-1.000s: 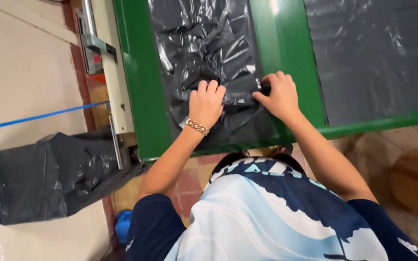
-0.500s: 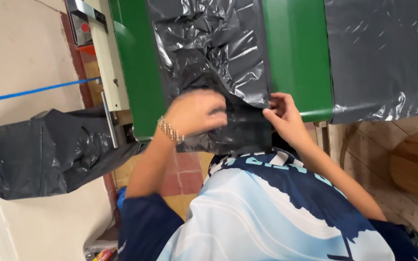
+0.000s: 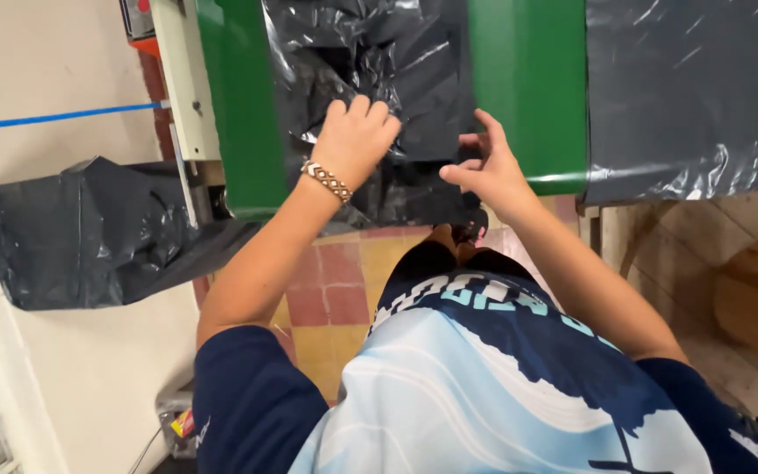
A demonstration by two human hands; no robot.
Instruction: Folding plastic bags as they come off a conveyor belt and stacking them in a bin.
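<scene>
Green table (image 3: 528, 96), black bag (image 3: 414, 79) at 12 o'clock: thin, limp, slippery. Left hand (image 3: 353, 136) pressed flat; right hand (image 3: 484, 171) pinched on its edge.

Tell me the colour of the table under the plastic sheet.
Green table, clearest in the head view.

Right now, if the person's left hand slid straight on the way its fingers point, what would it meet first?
The left hand already lies on the crumpled black plastic bag; going straight on, it would likely only meet more of that bag's wrinkled folds on the green table.
</scene>
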